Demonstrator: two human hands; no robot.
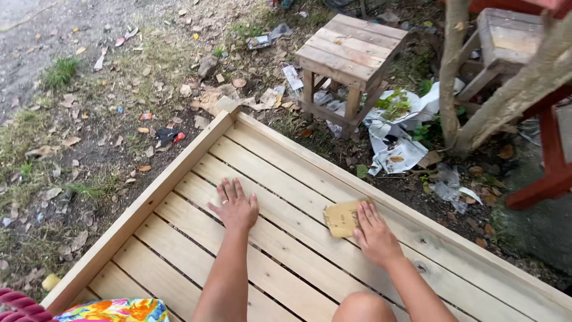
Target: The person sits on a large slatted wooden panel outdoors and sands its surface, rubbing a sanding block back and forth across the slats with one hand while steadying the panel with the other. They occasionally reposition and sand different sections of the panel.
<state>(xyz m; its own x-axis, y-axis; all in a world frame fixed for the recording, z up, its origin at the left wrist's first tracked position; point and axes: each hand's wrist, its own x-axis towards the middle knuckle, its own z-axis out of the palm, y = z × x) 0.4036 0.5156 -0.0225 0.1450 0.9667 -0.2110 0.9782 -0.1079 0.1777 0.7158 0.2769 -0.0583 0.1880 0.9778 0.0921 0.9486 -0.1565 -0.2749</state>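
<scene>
Sandpaper (342, 218) lies pinned under the right hand's (375, 234) flat fingers on a slatted frame (286, 179), while the left hand (234, 207), fingers spread and empty, braces nearby.

Yard clutter beyond my work

A small slatted wooden stool (348, 50) stands on the littered dirt ahead of me, crumpled white paper (400, 140) just beside it, a tree trunk (454, 71) to its right, and a red frame leg (551, 155) farther right.
</scene>
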